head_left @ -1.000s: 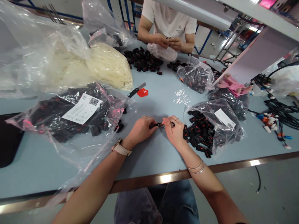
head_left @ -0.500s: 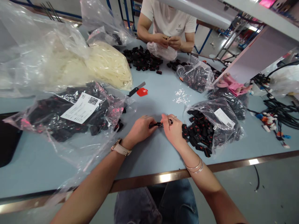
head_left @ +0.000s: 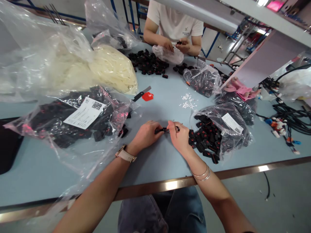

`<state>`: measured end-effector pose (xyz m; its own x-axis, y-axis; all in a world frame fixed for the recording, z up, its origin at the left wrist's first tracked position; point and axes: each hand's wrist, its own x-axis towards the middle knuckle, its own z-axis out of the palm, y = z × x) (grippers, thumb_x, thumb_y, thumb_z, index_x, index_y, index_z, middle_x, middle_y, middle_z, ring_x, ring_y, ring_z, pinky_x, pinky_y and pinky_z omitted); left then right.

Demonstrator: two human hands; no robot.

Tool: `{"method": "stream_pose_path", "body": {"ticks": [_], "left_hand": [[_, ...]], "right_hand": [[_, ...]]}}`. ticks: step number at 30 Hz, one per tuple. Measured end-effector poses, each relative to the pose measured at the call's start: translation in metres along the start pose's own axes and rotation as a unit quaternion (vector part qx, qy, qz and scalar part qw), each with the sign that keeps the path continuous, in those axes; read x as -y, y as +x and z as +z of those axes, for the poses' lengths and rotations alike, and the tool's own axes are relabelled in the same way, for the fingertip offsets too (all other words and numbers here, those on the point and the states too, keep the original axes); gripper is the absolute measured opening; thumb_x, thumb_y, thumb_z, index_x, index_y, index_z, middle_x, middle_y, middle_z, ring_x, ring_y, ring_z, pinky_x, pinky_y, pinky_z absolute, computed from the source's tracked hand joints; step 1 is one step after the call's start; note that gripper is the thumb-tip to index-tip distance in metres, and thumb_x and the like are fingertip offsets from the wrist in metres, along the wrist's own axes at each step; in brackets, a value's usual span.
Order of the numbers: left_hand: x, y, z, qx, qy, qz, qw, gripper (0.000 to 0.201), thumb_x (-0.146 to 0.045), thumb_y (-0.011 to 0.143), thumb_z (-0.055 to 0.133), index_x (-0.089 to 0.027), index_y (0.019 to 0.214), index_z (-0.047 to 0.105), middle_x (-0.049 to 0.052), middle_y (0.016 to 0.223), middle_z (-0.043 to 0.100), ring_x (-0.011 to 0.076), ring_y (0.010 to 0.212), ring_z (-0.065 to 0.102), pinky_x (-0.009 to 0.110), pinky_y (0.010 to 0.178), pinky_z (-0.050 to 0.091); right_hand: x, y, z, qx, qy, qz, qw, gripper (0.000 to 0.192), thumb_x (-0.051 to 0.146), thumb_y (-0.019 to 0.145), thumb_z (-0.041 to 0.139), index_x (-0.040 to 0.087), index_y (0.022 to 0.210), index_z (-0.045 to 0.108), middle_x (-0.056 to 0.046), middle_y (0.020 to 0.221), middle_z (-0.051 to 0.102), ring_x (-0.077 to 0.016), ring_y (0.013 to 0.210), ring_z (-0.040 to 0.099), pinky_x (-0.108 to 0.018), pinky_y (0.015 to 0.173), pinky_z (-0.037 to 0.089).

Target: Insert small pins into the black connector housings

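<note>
We have two hands low over the bench [head_left: 155,168], their fingertips almost meeting. The fingers of our left hand [head_left: 147,135] pinch one end of a slim black part [head_left: 159,130]; those of our right hand [head_left: 179,138] are clenched round its other end, a dark tip showing between them. Whether this is one piece or several joined, we cannot tell. We wear one watch [head_left: 125,154] and, on the other wrist, two bracelets [head_left: 202,174].

Just right of the fingers, black connector housings [head_left: 206,139], too many to count, spill from one clear bag [head_left: 233,137] bearing one white label [head_left: 232,123]. Left of the fingers we see one larger bag of black parts [head_left: 55,113], also with one label [head_left: 84,112]; beyond it lies one bag of pale yellow pieces [head_left: 113,69].

Ahead of the fingers, slightly left, are one black-handled blade [head_left: 142,93] and, just beside it, one red piece [head_left: 147,96]. Ahead and to the right lie scattered white bits [head_left: 188,101], dozens of them. Farthest ahead, past one dark heap of parts [head_left: 149,63], sits one co-worker [head_left: 176,24], two hands in view, one holding a small black piece [head_left: 179,42].
</note>
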<state>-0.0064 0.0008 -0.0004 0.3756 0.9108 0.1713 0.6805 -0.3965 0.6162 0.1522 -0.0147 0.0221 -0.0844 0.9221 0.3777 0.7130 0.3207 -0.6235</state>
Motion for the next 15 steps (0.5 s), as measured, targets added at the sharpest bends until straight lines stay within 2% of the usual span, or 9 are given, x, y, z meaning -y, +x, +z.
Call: {"method": "stream_pose_path", "body": {"ticks": [4, 10, 15], "left_hand": [[-0.0024, 0.0005, -0.0021, 0.008, 0.010, -0.010, 1.000, 0.005, -0.021, 0.078, 0.059, -0.017, 0.075, 0.060, 0.003, 0.070, 0.060, 0.0165, 0.067, 0.053, 0.029, 0.064, 0.042], [-0.0023, 0.0006, -0.0031, 0.009, 0.011, -0.010, 1.000, 0.007, -0.023, 0.078, 0.058, -0.017, 0.074, 0.059, 0.002, 0.070, 0.060, 0.0163, 0.068, 0.054, 0.028, 0.064, 0.043], [-0.0011, 0.0001, -0.0026, 0.005, 0.011, -0.006, 1.000, 0.003, -0.020, 0.076, 0.058, -0.017, 0.074, 0.058, 0.002, 0.070, 0.060, 0.0157, 0.067, 0.054, 0.028, 0.064, 0.043]], "right_hand": [[-0.0033, -0.0008, -0.0053, -0.041, 0.030, 0.013, 0.999, 0.049, 0.043, 0.095, 0.031, 0.018, 0.070, 0.065, -0.003, 0.060, 0.064, -0.0125, 0.059, 0.062, -0.024, 0.063, 0.045], [-0.0037, 0.0013, -0.0053, -0.049, 0.053, 0.001, 0.997, 0.048, 0.044, 0.094, 0.035, 0.018, 0.065, 0.063, -0.001, 0.052, 0.061, -0.0109, 0.051, 0.058, -0.022, 0.057, 0.042], [-0.0029, 0.0020, -0.0038, -0.046, 0.043, -0.020, 0.998, 0.048, 0.043, 0.094, 0.036, 0.018, 0.064, 0.063, -0.002, 0.053, 0.063, -0.0110, 0.051, 0.058, -0.023, 0.059, 0.043]]}}
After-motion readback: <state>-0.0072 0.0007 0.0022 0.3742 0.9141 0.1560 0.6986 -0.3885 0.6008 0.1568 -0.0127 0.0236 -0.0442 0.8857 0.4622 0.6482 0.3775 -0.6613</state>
